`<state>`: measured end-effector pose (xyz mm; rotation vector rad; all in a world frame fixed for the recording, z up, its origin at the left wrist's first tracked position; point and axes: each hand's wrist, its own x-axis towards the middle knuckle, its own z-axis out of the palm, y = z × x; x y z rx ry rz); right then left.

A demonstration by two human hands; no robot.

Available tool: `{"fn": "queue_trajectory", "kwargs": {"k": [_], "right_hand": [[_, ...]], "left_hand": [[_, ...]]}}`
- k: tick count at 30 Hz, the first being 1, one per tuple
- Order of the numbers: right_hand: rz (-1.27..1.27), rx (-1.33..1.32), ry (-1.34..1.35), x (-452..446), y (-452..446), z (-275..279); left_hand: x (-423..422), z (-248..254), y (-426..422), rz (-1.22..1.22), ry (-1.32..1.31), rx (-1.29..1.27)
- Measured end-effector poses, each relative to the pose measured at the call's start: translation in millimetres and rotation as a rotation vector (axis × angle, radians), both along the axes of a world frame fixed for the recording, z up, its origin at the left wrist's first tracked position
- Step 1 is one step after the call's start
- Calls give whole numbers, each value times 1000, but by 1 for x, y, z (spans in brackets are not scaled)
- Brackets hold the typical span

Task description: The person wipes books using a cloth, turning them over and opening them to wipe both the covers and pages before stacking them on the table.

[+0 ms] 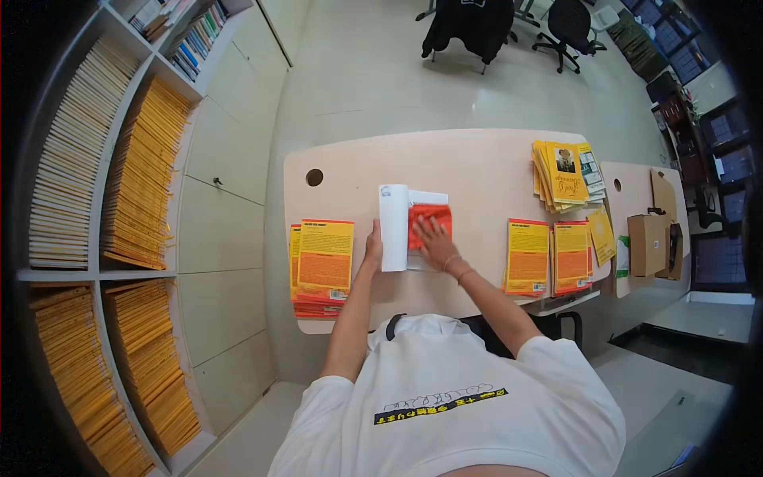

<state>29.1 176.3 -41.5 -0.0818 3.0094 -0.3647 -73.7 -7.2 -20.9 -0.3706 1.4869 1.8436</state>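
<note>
In front of me on the table lies an open booklet with a white page (393, 238) on its left side. A red sheet or cover (430, 215) covers most of its right side, with a strip of white paper showing above it. My left hand (373, 246) rests along the left edge of the white page, fingers stretched out. My right hand (435, 245) lies flat on the red piece with its fingers spread. Whether the red piece is bound to the booklet or loose, I cannot tell.
Yellow-and-orange books (326, 258) are stacked at the table's left. More such books (528, 256) sit at the right, below a pile of yellow books (566, 175). Cardboard boxes (648, 242) stand on a side table. Shelves of books (147, 175) line the left.
</note>
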Motion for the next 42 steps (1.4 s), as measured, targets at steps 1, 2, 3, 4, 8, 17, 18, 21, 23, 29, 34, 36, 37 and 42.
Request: {"fn": "queue_trajectory", "kwargs": {"k": [1,2,3,4,8,17,18,21,23,29,34,36,37,42], "right_hand": [[-68,9,-53,-18,10,3],[-72,5,-51,-31,21,-4],[-177,-15,-54,-43,33,-9],[-281,-36,-57,-54,44,-13],[-691,-428,61,-72,67,-6],[-473,-256,551,2,30,70],[-358,-248,472,21,6,60],[-5,-254,163,65,-50,29],[-115,-292,136,55,-47,8],[-360,-250,212,-28,15,-22],[-387,-270,22,-40,35,-29],[-318,-281,13,-3,16,-12],[-254,-271,91,21,3,-10],[-182,-265,-29,109,-36,15]], "left_hand": [[-1,-10,1,-13,-38,107],[0,-22,3,-17,-37,103],[1,-34,8,-144,135,-7],[4,-48,13,-269,308,-117],[37,-25,24,-634,887,-588],[60,-15,36,-811,1079,-902],[63,-18,39,-811,1093,-951],[68,-43,37,-826,1196,-1051],[69,-68,31,-840,1364,-1166],[53,-13,33,-1043,943,-787],[50,8,34,-1105,889,-779],[49,4,34,-1107,895,-786],[49,-1,33,-1107,904,-793],[50,-36,34,-1091,993,-854]]}}
